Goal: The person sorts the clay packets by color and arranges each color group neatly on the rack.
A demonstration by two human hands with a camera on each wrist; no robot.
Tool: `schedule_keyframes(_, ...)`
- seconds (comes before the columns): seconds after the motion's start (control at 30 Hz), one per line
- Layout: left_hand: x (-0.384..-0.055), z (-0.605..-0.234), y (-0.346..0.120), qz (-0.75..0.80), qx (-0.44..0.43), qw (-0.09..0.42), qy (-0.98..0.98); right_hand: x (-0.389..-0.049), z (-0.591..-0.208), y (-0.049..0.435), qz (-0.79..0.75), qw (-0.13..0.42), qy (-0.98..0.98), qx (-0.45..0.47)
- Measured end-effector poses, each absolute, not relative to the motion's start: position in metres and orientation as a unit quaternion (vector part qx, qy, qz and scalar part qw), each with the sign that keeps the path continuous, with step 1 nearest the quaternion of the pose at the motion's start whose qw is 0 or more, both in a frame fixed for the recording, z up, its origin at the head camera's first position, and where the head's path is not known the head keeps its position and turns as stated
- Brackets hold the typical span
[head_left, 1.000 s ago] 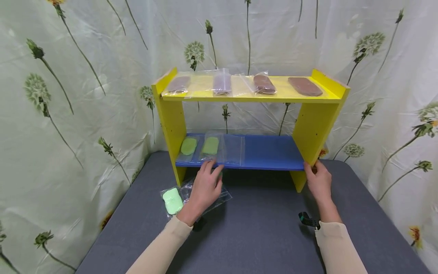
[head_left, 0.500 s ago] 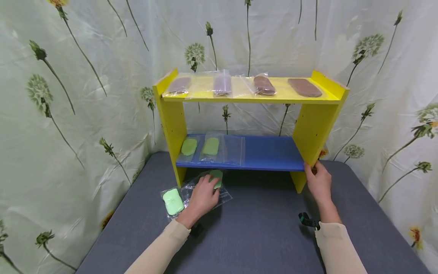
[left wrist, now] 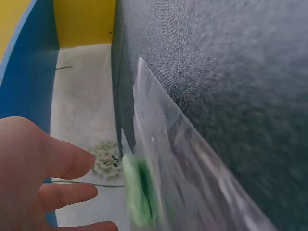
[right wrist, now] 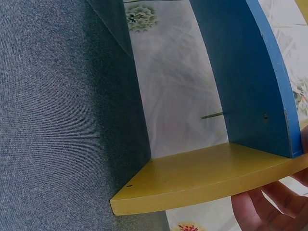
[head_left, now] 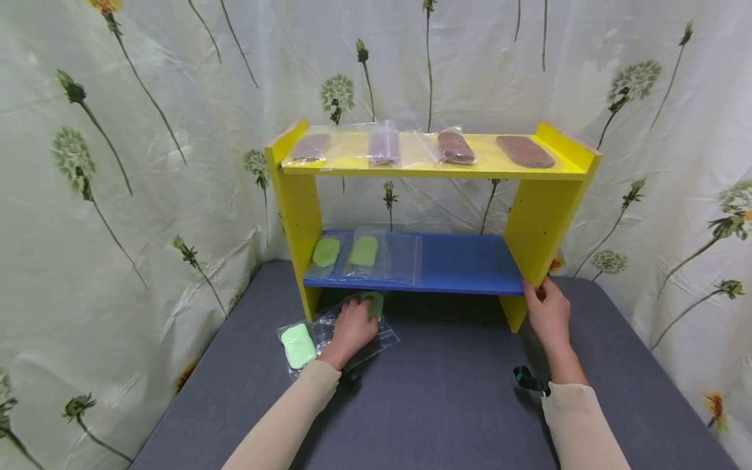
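Note:
In the head view my left hand reaches just below the blue lower shelf, over a clear zip bag with a flat green slab in it. The left wrist view shows the thumb and fingers loosely spread, with a gap between them and the green slab; the bag tilts up off the table there. My right hand grips the yellow side panel of the shelf unit at its front edge, fingers on the outer face.
A bagged pale green slab lies at the left on the dark table. Two bagged green slabs lie at the lower shelf's left. The yellow top shelf bears several purple and brown slabs.
My left hand has come down from the lower shelf's front edge to the bagged green slab beneath it. The right hand stays on the side panel.

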State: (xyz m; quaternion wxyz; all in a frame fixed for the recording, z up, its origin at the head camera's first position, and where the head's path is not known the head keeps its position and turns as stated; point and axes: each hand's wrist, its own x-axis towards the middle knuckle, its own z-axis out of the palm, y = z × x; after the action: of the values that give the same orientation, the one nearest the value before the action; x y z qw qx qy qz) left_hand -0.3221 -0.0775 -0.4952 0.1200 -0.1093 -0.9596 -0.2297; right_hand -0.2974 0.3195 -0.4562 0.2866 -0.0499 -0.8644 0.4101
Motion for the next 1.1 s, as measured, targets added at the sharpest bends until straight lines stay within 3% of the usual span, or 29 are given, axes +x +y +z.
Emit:
schedule_keyframes(0.4, -0.337, -0.515, -0.062, -0.149, -0.105, 0.157, -0.971, -0.296, -0.456, 0.316, 0.410, 0.274, -0.868, -0.050)
schedule_keyframes(0.6, -0.335, -0.511, -0.062, -0.162, -0.111, 0.149, -0.969, -0.298, -0.453, 0.317, 0.408, 0.283, -0.866, -0.049)
schedule_keyframes(0.97, -0.316, -0.499, -0.070, -0.175, -0.136, 0.154, -0.963, -0.297, -0.454, 0.318, 0.407, 0.285, -0.866, -0.054)
schedule_keyframes(1.1, -0.305, -0.492, -0.071, -0.195, -0.156, 0.133, -0.959, -0.297, -0.456, 0.317, 0.405, 0.290, -0.865, -0.059)
